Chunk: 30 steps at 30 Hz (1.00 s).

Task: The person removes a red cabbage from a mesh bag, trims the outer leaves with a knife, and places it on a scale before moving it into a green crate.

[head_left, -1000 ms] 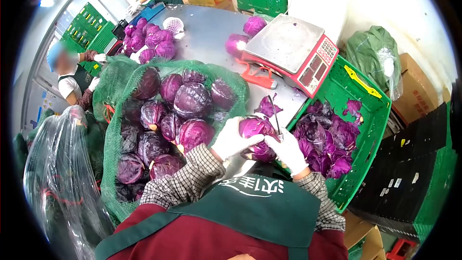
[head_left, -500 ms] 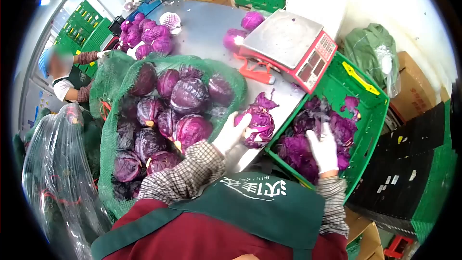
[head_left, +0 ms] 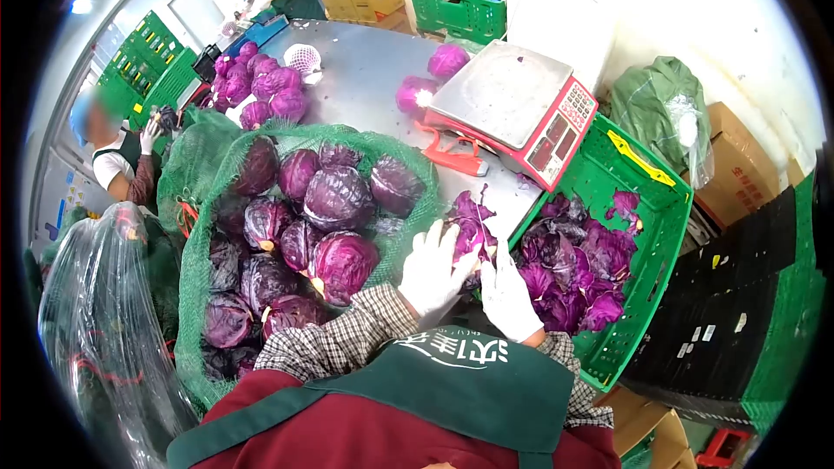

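In white gloves, both my hands are at a partly peeled red cabbage (head_left: 472,230) in front of my apron. My left hand (head_left: 432,271) grips it from the left, fingers along its side. My right hand (head_left: 509,297) presses its fingers against the lower right of the head; their tips are partly hidden there. Loose outer leaves stick up from the top of the cabbage. To the left, a green mesh bag (head_left: 193,295) lies spread around several whole, dark red cabbages (head_left: 339,197). On the right, a green crate (head_left: 645,239) holds torn purple leaves (head_left: 578,269).
A red scale (head_left: 508,91) stands on the metal table, with an orange-handled tool (head_left: 453,155) beside it. Peeled cabbages (head_left: 276,87) are heaped at the far left. Two co-workers stand beyond the table. Black crates (head_left: 712,313) and a cardboard box (head_left: 738,161) are at right.
My right hand has moved left from the leaf crate to the cabbage, which has turned in my left hand. The co-worker at left has raised a gloved hand.
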### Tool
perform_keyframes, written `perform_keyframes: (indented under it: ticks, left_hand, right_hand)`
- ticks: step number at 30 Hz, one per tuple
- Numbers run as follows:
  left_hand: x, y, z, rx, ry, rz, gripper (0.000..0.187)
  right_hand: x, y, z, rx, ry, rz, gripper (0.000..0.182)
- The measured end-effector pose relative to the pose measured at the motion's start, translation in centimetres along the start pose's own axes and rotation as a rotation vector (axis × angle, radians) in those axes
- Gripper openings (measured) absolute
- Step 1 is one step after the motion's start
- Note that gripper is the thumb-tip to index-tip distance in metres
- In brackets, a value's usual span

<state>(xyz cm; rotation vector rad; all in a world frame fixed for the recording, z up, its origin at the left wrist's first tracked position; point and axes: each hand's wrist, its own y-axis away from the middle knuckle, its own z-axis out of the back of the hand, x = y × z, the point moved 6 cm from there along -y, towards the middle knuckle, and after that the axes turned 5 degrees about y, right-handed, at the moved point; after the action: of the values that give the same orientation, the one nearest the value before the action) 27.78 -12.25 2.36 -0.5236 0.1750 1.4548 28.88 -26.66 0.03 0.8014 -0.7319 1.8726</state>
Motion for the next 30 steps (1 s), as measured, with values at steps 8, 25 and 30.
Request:
perform_keyframes:
  ticks: [8,25,30]
  left_hand:
    - [1.3,0.1,0.4,-0.005,0.146,-0.138,0.060]
    - [-0.5,-2.9,-0.8,0.317,0.174,0.030,0.117]
    - [-0.5,-3.3,-1.2,0.300,0.163,-0.009,0.109]
  right_hand:
    - [-11.3,1.1,-0.4,-0.184,-0.439,-0.449,0.031]
    - [0.6,1.1,2.6,-0.059,0.224,0.063,0.050]
    - [0.6,0.6,1.6,0.026,0.408,0.051,0.047]
